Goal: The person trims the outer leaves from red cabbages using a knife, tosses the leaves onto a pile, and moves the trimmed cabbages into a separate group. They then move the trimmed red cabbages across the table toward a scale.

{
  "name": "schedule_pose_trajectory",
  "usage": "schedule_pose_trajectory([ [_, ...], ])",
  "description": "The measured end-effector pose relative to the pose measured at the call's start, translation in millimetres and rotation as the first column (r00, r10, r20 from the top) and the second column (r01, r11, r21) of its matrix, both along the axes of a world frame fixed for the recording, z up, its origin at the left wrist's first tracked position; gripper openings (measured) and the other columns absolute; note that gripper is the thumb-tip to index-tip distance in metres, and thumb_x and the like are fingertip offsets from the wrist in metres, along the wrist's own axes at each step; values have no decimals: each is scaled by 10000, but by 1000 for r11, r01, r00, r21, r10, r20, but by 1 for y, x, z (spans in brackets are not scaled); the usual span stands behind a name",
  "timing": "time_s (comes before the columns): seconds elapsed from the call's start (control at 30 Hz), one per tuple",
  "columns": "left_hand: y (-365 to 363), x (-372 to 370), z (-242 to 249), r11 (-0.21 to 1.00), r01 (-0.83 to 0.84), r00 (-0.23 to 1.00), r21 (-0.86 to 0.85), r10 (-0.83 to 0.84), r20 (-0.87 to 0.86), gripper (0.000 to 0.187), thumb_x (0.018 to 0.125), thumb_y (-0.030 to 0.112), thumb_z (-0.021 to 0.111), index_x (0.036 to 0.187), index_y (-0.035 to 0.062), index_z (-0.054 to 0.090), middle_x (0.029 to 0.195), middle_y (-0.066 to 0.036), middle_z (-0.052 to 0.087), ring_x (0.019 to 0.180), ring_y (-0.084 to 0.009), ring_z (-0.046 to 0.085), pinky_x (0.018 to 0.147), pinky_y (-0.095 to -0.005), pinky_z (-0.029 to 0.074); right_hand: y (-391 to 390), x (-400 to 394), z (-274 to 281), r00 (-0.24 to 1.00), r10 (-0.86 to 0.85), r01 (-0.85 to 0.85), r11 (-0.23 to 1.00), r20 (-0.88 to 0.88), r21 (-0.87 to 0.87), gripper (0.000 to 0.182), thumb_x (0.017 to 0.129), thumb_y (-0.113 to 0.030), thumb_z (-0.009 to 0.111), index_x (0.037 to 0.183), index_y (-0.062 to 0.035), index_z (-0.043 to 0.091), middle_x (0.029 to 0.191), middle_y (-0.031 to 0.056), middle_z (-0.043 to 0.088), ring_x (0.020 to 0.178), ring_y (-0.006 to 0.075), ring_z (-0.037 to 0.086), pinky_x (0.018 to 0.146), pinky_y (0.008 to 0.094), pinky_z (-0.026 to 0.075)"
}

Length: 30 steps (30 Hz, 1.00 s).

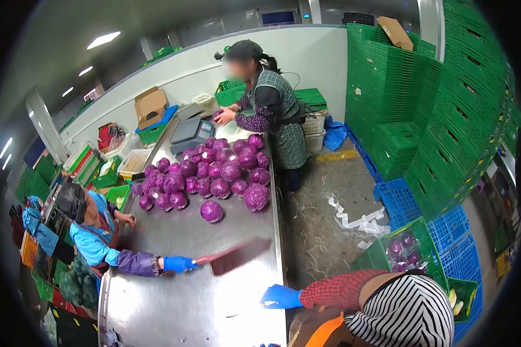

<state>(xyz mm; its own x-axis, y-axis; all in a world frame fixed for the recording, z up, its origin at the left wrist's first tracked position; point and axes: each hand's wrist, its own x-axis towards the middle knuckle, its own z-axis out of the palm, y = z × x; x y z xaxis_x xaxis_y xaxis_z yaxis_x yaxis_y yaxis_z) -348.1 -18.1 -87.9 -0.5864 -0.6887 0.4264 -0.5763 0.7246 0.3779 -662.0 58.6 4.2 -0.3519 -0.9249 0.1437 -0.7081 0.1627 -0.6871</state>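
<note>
Neither of my own hands can be made out in the head view. A large pile of red cabbages [219,169] lies on the metal table [156,289], with one cabbage [211,211] in front of it. At the left, a co-worker's blue-gloved hand [179,264] grips a flat reddish tool [240,256], blurred, above the tabletop. Another co-worker's blue-gloved hand [282,296] is over the table's right edge, below a red checked sleeve [336,289]. Across the table, a co-worker in a checked apron [286,130] holds a small cabbage [217,115] in both hands.
A scale [192,134] stands at the table's far end. Green crates [382,104] are stacked high at the right, near blue pallets [399,202]. A green crate [425,246] holds bagged red cabbages. White strips [362,221] litter the floor. Crates and boxes line the left side.
</note>
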Motion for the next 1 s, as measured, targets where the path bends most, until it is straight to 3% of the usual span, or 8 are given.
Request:
schedule_pose_trajectory([
  [0.1,10,-7,20,994,-55,998,92,58,-30,373,830,296,656,974,-48,645,1027,-322,607,903,-467,580,866,-495,495,-1,-2,28,982,-6,35,988,187,-151,313,903,-271,652,1167,-104,669,1102,104,679,1008,332,627,900,435,493],
  [0.17,12,-12,50,873,-75,992,482,114,-52,313,849,239,629,969,-49,637,1093,-317,585,943,-434,570,880,-505,471,2,-5,47,981,-24,28,999,191,-17,288,909,-269,650,1160,-131,676,1094,103,675,1005,327,628,892,428,500],
  [0.2,17,-18,67,992,-30,1000,120,28,14,262,868,208,605,964,-32,652,1083,-278,614,918,-377,592,862,-496,476,1,-5,37,993,-78,79,997,86,0,284,904,-276,659,1156,-145,679,1084,97,663,1004,314,619,896,423,494],
  [0.23,21,-12,35,953,-55,991,299,88,-98,231,834,184,642,1013,38,644,1199,-198,580,1127,-392,513,957,-516,403,2,-3,31,978,-179,193,971,109,-143,290,897,-283,670,1154,-148,678,1074,93,652,997,306,610,896,420,490],
  [0.47,22,-16,41,942,-101,992,319,121,-45,140,867,147,588,917,31,650,1040,-154,623,1010,-342,543,878,-458,438,-4,-42,0,703,-565,664,739,432,-113,332,864,-246,743,1132,-69,657,1007,115,694,913,227,680,815,337,529],
  [0.83,33,-10,13,841,-427,892,332,452,4,215,883,174,597,721,35,580,781,-134,566,803,-321,540,724,-437,435,-18,-86,-1,863,-464,494,858,200,-139,338,855,-223,732,1158,-89,667,1043,123,663,947,288,655,847,351,512],
  [0.9,26,13,-37,529,-415,890,740,405,209,222,853,249,631,845,34,685,1052,-270,654,918,-342,624,854,-475,497,-25,-86,-1,865,-409,457,881,290,-120,303,876,-271,695,1141,-124,672,993,121,655,992,303,641,861,385,507],
  [1.0,46,-42,35,652,-634,749,415,651,121,277,869,181,597,639,50,515,713,-128,536,739,-318,531,686,-436,431,-29,-93,-25,850,-416,462,883,324,-77,328,881,-277,692,1168,-122,658,1051,132,662,1007,314,643,870,382,511],
])
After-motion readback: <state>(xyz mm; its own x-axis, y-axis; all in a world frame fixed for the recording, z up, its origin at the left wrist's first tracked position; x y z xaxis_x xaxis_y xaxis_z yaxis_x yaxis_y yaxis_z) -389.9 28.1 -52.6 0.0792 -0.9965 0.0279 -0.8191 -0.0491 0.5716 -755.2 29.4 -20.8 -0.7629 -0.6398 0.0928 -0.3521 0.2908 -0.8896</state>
